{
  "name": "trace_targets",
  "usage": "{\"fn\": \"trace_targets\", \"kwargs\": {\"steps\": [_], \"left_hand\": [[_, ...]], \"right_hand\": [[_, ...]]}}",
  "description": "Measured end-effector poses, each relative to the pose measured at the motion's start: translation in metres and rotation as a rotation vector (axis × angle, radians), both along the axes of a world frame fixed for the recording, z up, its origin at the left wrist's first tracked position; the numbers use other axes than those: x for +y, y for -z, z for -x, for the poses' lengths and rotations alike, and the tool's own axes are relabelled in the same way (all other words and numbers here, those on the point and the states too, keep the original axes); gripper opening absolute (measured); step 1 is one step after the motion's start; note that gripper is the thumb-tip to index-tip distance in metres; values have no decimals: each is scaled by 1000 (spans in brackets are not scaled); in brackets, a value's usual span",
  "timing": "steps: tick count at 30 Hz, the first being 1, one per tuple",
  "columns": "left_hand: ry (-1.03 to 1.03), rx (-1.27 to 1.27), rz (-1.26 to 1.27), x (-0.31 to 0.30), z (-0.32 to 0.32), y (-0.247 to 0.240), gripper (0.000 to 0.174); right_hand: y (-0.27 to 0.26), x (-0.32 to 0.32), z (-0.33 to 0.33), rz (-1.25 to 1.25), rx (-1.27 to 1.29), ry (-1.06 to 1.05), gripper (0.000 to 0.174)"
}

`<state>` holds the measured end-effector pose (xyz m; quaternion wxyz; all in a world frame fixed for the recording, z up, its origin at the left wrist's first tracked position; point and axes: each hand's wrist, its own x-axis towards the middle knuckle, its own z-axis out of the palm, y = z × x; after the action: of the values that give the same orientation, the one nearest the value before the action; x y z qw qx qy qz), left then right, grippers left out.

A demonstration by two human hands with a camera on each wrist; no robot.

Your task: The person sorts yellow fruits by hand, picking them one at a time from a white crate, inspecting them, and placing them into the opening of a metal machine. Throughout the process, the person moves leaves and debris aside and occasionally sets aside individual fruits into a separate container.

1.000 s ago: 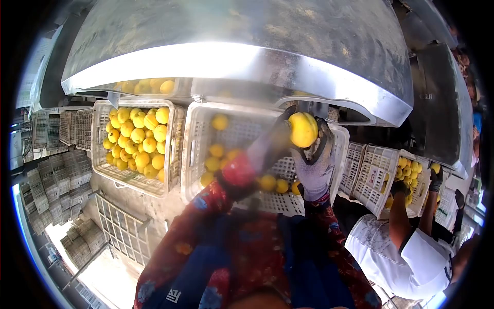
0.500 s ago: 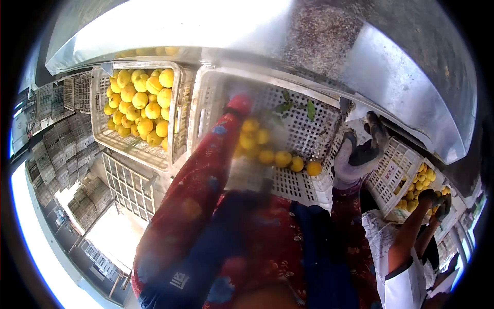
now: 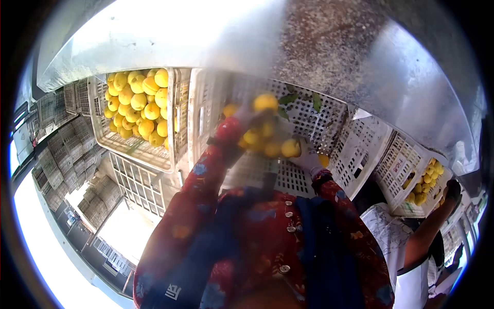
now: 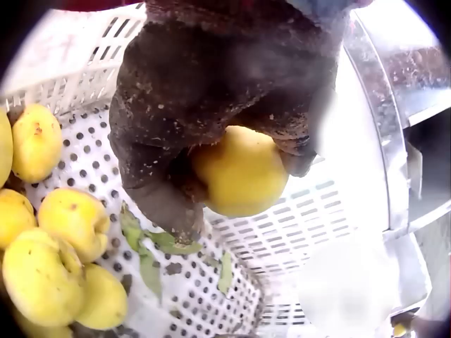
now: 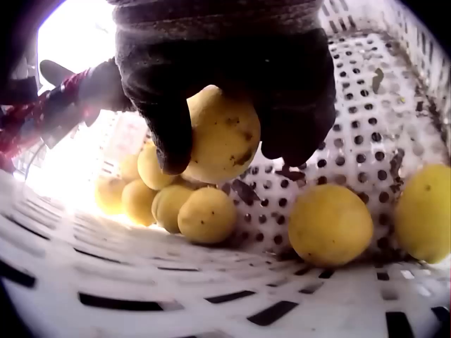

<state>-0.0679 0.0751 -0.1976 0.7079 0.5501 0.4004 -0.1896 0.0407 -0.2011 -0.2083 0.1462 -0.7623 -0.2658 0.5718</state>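
Over a white slotted crate, both gloved hands hold fruit. My left hand curls its dark, dirt-specked fingers round a yellow peach, above the crate floor. In the head view, this left hand is blurred behind a smudge. A second peach, dark-spotted, is gripped between thumb and fingers of my right hand, near the crate's close wall. Several loose peaches lie along that wall below the right hand. Green leaves are scattered on the perforated floor.
A crate heaped with peaches stands at the left. The shiny metal machine edge overhangs the crates' far side. To the right, a person in a white shirt is beside another crate of peaches. A metal frame stands lower left.
A second ago both hands were together round a peach at the crate's right end. The right hand then stood empty past that end; now it is back over the crate, holding a peach. The left moved left.
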Motion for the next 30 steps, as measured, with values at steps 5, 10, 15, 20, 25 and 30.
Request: {"fn": "trace_targets", "kwargs": {"steps": [5, 10, 15, 20, 25, 30], "left_hand": [[-392, -326, 1000, -58, 17, -60, 62], [-258, -555, 570, -88, 3, -97, 51], [-9, -506, 329, -67, -15, -157, 95], [-220, -552, 555, -45, -32, -200, 82], [-280, -710, 414, -50, -66, -180, 59], [139, -867, -289, -41, -85, -126, 60]], "right_hand": [[-121, 8, -37, -597, -34, 237, 84], [-185, 17, -16, -791, -256, 544, 90], [-205, 26, -10, -772, -746, 489, 85], [-219, 54, -52, -796, -985, 624, 78], [-200, 108, -119, -582, -1449, 477, 61], [-257, 68, -90, -1002, -868, 597, 67]]}}
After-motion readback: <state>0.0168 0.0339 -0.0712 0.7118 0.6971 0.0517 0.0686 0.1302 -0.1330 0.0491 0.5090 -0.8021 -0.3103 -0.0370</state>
